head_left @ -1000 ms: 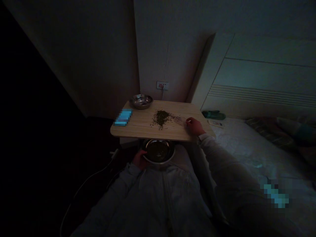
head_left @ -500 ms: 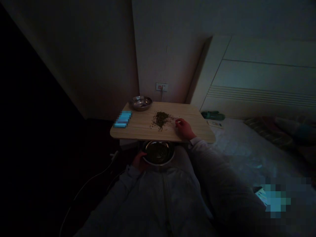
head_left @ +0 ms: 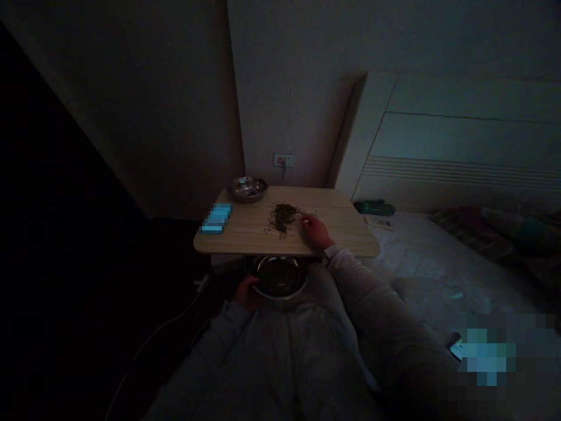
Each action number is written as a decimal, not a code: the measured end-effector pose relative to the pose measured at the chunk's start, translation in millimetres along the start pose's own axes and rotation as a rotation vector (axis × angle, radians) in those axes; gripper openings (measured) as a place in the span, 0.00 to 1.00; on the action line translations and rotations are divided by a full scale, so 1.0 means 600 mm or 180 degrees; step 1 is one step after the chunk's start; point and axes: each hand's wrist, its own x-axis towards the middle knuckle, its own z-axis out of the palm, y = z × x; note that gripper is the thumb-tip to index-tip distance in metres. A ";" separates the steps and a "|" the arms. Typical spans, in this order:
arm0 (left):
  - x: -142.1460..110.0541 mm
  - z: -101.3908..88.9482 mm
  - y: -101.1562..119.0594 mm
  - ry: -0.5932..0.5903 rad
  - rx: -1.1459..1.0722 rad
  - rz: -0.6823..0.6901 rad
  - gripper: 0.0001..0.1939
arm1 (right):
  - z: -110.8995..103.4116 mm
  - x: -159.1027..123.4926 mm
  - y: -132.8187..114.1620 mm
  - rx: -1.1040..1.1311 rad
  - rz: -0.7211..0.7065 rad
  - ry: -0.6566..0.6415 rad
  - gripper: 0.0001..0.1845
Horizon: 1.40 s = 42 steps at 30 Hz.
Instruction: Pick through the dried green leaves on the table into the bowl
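A heap of small dark green grains point(head_left: 283, 215) lies in the middle of a small wooden table point(head_left: 245, 231). My right hand point(head_left: 314, 230) rests on the table at the heap's right edge, fingers curled together and touching the outlying grains. Below the table's near edge my left hand point(head_left: 246, 290) grips the left rim of a metal bowl point(head_left: 279, 276), which holds some of the same dark grains. The room is very dim.
A second, smaller metal bowl point(head_left: 247, 189) stands at the table's back left corner. A blurred blue object point(head_left: 215, 218) lies at the left edge. A wall socket point(head_left: 283, 159) is behind the table. A bed point(head_left: 438, 263) with a white headboard fills the right side.
My right hand has slid left across the table from the right side to the edge of the grain heap. The left hand has kept hold of the bowl.
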 end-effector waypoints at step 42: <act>-0.001 0.007 0.002 0.0113 -0.0170 0.0037 0.17 | 0.016 -0.086 -0.079 0.0173 -0.0608 -0.0824 0.06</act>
